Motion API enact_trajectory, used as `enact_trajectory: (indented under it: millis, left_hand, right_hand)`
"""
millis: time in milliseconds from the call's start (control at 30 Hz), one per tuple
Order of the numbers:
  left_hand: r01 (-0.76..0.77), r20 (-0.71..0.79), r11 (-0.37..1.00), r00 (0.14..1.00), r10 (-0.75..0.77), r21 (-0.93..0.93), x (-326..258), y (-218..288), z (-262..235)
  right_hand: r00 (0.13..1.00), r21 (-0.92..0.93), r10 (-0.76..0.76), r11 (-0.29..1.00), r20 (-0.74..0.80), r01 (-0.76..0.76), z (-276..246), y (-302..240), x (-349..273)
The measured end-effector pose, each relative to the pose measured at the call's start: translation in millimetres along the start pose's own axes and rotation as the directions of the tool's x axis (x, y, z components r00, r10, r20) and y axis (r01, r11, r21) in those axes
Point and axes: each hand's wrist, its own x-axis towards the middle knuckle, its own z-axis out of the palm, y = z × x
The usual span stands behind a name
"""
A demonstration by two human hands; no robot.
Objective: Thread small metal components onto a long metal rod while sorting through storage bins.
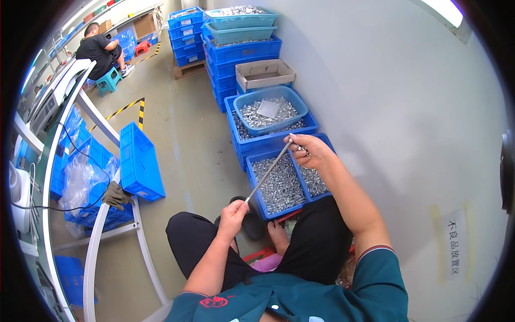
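A wide stretch of grey floor (182,134) lies open between the white-framed workbench (70,161) on the left and the pale wall (407,107) on the right, narrowing toward the far end where a second person (99,49) sits on a teal stool (109,80). Yellow-and-black striped tape (140,111) marks a corner on the floor near the bench. Along the wall runs a row of stacked blue crates (241,53), with an open cardboard box (264,74) resting on one stack and a lighter blue tub (270,110) of small metal parts set in the crate nearer us. An empty blue crate (140,162) leans on its side against the bench leg. A pale rectangular sign (455,244) with dark characters is stuck low on the wall. Right at the seated person's knees is a blue bin (284,182), divided in two and full of small silvery parts. Above it slants a thin metal rod (268,170): the left hand (234,214) is closed around its lower end, and the right hand (310,150) pinches its upper end while also holding a few small parts.
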Motion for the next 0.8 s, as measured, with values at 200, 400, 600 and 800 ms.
enact_trajectory:
  millis: [200,400,600,800]
  left_hand:
    - [0.160,0.062,0.981,0.986,-0.154,-0.112,0,4,0]
    - [0.275,0.166,0.923,0.957,-0.237,-0.270,2,3,0]
    - [0.128,0.087,0.978,0.990,-0.115,-0.163,1,-11,3]
    - [0.124,0.074,0.982,0.991,-0.115,-0.143,0,-3,7]
  right_hand:
    - [0.990,-0.172,-0.136,0.977,-0.030,0.129,4,3,-3]
    - [0.973,-0.229,-0.232,0.946,0.018,0.229,8,4,-5]
    - [0.969,-0.284,-0.239,0.935,-0.062,0.213,7,4,-4]
    - [0.972,-0.285,-0.226,0.938,-0.070,0.198,5,2,-6]
